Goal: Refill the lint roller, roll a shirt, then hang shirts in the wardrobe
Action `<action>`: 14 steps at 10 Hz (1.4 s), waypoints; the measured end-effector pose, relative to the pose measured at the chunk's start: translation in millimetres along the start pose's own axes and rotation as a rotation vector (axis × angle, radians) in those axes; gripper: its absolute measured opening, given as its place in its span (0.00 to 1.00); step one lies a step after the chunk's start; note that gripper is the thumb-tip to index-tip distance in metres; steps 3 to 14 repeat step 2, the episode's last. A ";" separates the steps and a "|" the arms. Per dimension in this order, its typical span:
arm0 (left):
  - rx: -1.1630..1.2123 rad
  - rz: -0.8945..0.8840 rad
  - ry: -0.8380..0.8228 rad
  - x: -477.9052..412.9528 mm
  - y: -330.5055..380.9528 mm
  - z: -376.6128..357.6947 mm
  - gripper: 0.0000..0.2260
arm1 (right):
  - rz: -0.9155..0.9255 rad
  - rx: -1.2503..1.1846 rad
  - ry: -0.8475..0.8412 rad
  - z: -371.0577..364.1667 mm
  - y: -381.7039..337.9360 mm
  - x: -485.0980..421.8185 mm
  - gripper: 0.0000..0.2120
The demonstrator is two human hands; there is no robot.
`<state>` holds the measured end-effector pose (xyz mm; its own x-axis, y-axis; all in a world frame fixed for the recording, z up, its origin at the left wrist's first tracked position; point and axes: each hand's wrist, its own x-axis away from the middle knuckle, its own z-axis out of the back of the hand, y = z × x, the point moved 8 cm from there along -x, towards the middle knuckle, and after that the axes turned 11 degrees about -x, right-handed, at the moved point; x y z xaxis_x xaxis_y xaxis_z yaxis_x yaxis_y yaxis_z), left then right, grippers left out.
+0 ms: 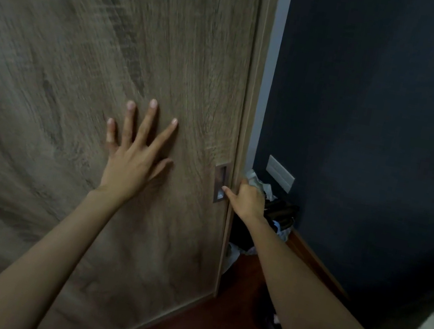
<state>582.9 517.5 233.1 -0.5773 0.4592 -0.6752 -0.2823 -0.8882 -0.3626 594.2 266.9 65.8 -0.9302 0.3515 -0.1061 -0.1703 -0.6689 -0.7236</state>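
A brown wood-grain wardrobe door point(92, 43) fills the left and middle of the view, blurred by motion. My left hand point(134, 153) lies flat on the door with its fingers spread. My right hand point(246, 198) is at the door's right edge; its thumb points into the recessed metal handle point(219, 183) and its fingers curl around the edge of the door. No shirt, hanger or lint roller is visible.
A dark blue wall point(375, 119) stands to the right, with a white socket plate point(280, 173). A heap of dark and pale clothes and bags point(276, 211) lies in the corner beside the wardrobe. The floor point(226, 324) is reddish-brown.
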 end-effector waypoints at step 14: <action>0.292 -0.052 0.058 -54.2 48.9 48.7 0.28 | 0.063 -0.121 -0.092 98.7 5.0 -22.7 0.15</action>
